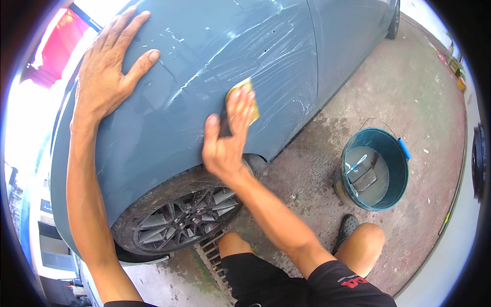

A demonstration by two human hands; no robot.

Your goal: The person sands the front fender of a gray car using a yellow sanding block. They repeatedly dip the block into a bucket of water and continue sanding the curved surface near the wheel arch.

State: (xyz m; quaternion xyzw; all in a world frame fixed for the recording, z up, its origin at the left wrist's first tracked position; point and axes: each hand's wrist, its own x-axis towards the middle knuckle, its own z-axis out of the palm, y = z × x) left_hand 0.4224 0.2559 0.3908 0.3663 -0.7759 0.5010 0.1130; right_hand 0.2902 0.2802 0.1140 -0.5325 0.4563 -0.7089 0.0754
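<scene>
Stained reddish-grey floor [409, 92]; on it, teal bucket [400, 174], dark shoe [348, 227] just beside; slotted grating [210, 251] set in.

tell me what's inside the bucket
Inside the bucket are cloudy liquid, dark blocks and a slim white-and-blue tool. The liquid hides the bottom, so anything sunk beneath it can't be seen.

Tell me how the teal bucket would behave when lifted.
The teal bucket would probably feel heavy, since cloudy water stands inside. With no lid on, it could slosh if jerked. The dark blocks lying in the water may slide if the bucket tilts.
</scene>
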